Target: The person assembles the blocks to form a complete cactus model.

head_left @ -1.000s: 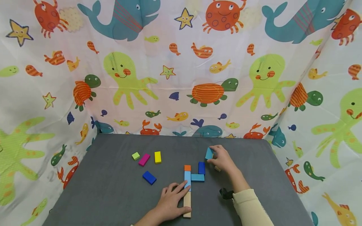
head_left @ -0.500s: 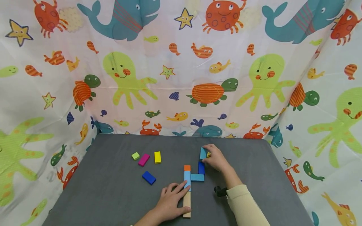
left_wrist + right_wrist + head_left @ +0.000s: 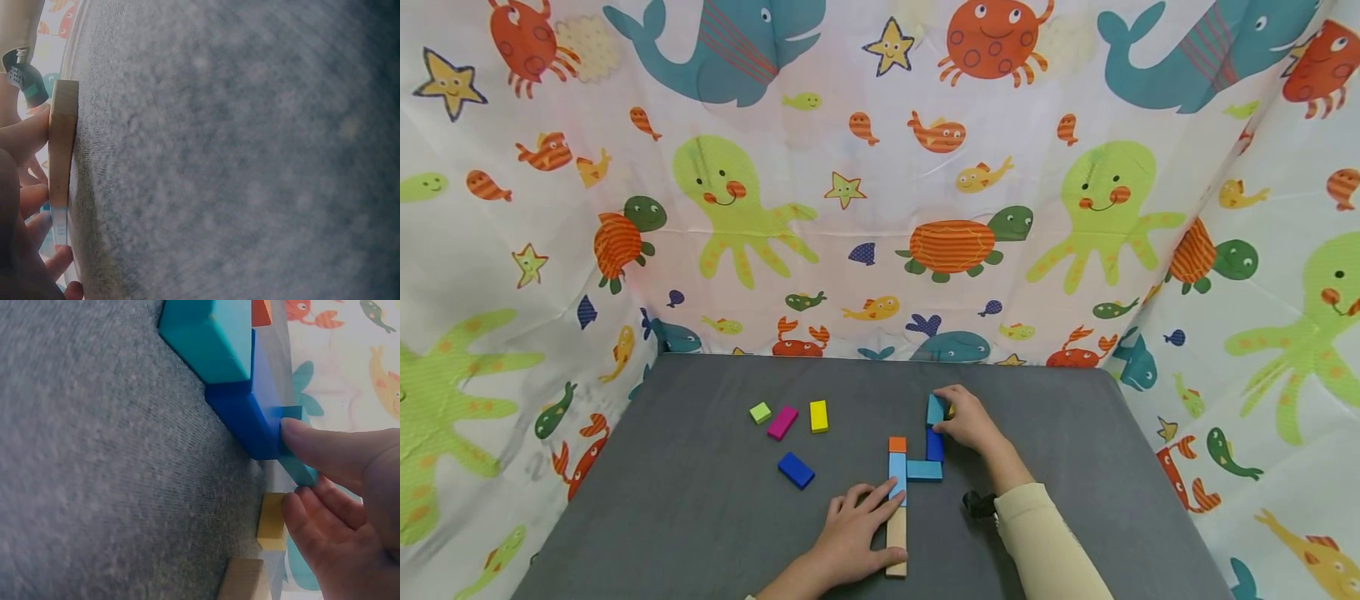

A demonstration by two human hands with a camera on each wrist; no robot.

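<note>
My right hand pinches a small teal block between thumb and fingers. It stands at the far end of a dark blue block, against it in the right wrist view. A second teal block lies crosswise, linking the dark blue one to a straight row. That row runs from an orange block through light blue to plain wood. My left hand rests along the row, fingertips on the light blue part and thumb on the wood, its fingers spread.
On the left lie a lime block, a magenta block, a yellow block and another dark blue block. Beside my right fingers are a yellow block and a wooden block. A sea-animal curtain surrounds the grey table.
My right hand has carried the teal block leftward and slightly nearer, up to the dark blue block's far end. My left hand has stayed in place on the row.
</note>
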